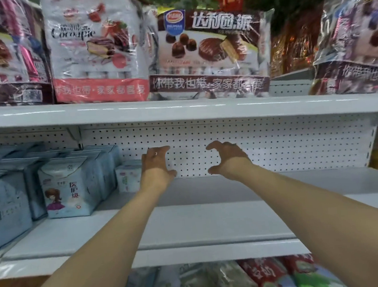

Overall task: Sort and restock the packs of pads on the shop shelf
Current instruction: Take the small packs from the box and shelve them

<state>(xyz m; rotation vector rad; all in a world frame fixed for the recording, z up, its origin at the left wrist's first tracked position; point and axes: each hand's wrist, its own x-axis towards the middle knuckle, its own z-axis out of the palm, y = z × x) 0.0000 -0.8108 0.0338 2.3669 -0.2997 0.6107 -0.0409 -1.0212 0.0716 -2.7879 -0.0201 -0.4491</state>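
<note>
A white metal shop shelf fills the middle of the scene, its board mostly bare from the centre out to three o'clock. Behind it stands a white pegboard back panel, dotted with small holes. An upper shelf board runs across at twelve o'clock and carries large bags of chocolate pies standing side by side, one pink-banded bag at eleven o'clock among them. At six o'clock, below the shelf, blurred packaged goods lie on a lower level.

The packs of pads stand at nine o'clock on the middle shelf, pale blue, upright and packed closely in rows running front to back; the front one shows a cartoon girl. A smaller white pack sits at their three o'clock side, near the back panel.

Two bare forearms reach in from seven and five o'clock. The left hand hovers just beside the small white pack, at its three o'clock, fingers raised and thumb spread wide, holding nothing. The right hand is at the left hand's three o'clock, apart from it, fingers and thumb curved into a wide C facing the left hand, also holding nothing. Both hands are in front of the pegboard, above the bare board.
</note>
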